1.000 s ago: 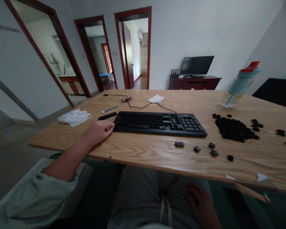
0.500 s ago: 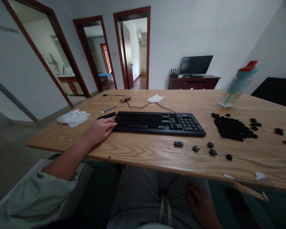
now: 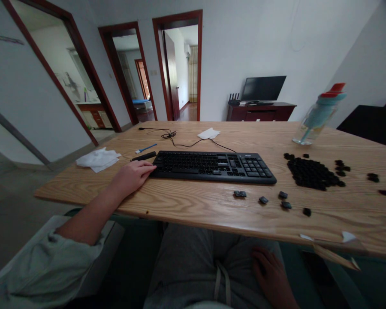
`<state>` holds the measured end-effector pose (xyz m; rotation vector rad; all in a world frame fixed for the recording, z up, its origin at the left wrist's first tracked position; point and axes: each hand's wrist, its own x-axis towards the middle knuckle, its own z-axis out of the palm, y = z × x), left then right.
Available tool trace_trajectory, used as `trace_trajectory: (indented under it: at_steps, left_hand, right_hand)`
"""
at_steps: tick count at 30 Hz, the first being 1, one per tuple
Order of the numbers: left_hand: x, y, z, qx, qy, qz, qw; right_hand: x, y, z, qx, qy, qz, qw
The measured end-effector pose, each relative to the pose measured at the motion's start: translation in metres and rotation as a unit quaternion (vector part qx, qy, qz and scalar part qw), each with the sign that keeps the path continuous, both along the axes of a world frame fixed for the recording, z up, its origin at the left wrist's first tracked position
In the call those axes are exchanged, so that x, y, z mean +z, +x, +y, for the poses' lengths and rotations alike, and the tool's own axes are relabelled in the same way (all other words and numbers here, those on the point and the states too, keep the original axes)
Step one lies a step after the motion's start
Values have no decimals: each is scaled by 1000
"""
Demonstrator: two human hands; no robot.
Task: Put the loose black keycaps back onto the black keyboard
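Note:
A black keyboard (image 3: 209, 166) lies flat on the wooden table, with several keys gone from its right half. My left hand (image 3: 133, 175) is at its left end, fingertips together and closed on the edge; the undersides of the fingers are hidden. My right hand (image 3: 268, 268) lies on my right thigh with loosely bent fingers, holding nothing. Several loose keycaps (image 3: 239, 194) sit on the wood in front of the keyboard. To its right is a dense heap of black keycaps (image 3: 313, 174), with a few strays around it.
Beyond my left hand lie a black stick-like tool (image 3: 143, 156), a blue brush (image 3: 146, 148) and crumpled white tissue (image 3: 98, 159). A coiled cable (image 3: 169, 134) runs behind the keyboard near another tissue (image 3: 209, 133). A bottle (image 3: 318, 118) stands back right. Torn edging (image 3: 336, 255) sticks out from the table's front.
The view has shifted very slightly. Both hands, the keyboard and the keycaps keep their places.

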<state>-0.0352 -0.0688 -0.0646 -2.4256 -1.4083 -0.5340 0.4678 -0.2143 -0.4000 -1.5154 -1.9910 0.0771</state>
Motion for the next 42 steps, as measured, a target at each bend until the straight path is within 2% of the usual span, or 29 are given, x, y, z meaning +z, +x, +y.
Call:
trace_trajectory:
  at_steps: [7,14,24,32,42]
  left_hand:
    - [-2,2,1,38,-1,-65,997]
    - [-4,0,-2,59,-15,-89,994]
    - [-5,1,-1,18,-15,-119,993]
    - [-1,3,-3,74,-29,-114,990]
    - [0,5,1,39,-72,-170,982]
  right_hand:
    - [0,0,1,4,4,0,1000]
    - [2,-1,0,0,8,5,1000]
    - [7,-3,1,2,13,13,1000]
    - [0,-1,2,-3,7,9,1000]
    - [2,-2,1,4,12,12,1000]
